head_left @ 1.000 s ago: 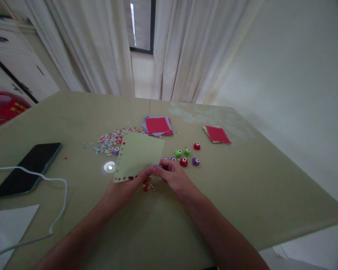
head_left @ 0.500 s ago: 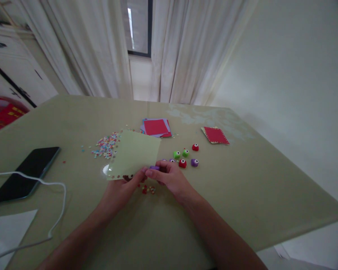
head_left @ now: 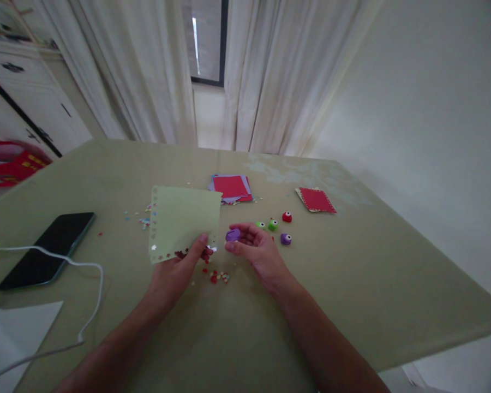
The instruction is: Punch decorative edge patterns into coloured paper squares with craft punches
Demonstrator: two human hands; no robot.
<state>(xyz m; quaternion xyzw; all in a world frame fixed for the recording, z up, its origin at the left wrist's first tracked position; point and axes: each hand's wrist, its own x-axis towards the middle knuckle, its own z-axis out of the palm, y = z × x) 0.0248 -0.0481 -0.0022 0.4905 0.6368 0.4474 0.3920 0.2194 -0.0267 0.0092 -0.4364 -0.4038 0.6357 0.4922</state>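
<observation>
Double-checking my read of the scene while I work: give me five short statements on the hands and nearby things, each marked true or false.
1. The left hand holds a square pale-green paper sheet. True.
2. The small rounded purple plastic punch is in the left hand. False: the right hand holds the purple punch.
3. The sheet and the punch are apart. True.
4. The flat black phone lies on the right. False: the black phone lies on the left, a white cable across it.
5. The red paper square with a punched border lies right of the red-and-purple paper stack. True.
</observation>
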